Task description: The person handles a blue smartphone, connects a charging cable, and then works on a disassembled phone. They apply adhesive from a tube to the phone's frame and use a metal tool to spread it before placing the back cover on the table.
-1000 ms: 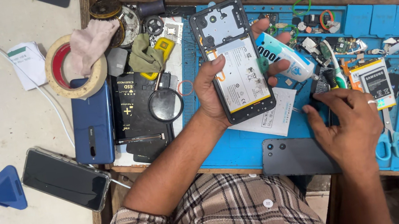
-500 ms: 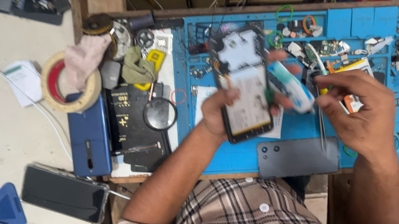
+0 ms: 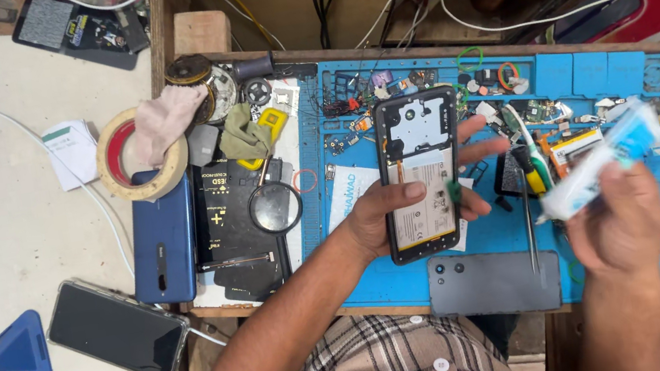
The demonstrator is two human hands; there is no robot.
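Left hand point(image 3: 379, 217) is gripping the opened phone point(image 3: 421, 173), thumb lying across the exposed battery, fingers wrapping behind and showing at the phone's right edge. The phone is being held back-side up, just above the blue work mat point(image 3: 560, 78), its camera end pointing away from the person. Position of this hand and phone is matching the frame half a second ago, with only a slight shift toward the mat's centre.

Right hand point(image 3: 619, 224) is closing around a white and light-blue glue tube point(image 3: 600, 160), nozzle pointing left and down toward the phone, well short of touching it. A thin metal tool point(image 3: 528, 220) is standing near-vertical just left of the nozzle; cannot tell whether the same hand is holding it. Change noted: one second ago the tube was lying on the mat beside the phone and the right hand was resting low on the mat; half a second ago that hand was lifting with the thin tool; now the tube is off the mat and in the right hand.

The grey back cover point(image 3: 493, 281) is lying flat on the near edge of the mat, below the phone, unchanged. To the left of the mat a magnifying glass point(image 3: 275, 206) is resting on a black pad point(image 3: 238, 244), a blue phone point(image 3: 164, 238) just beside it, and a tape roll point(image 3: 139, 158) farther up.
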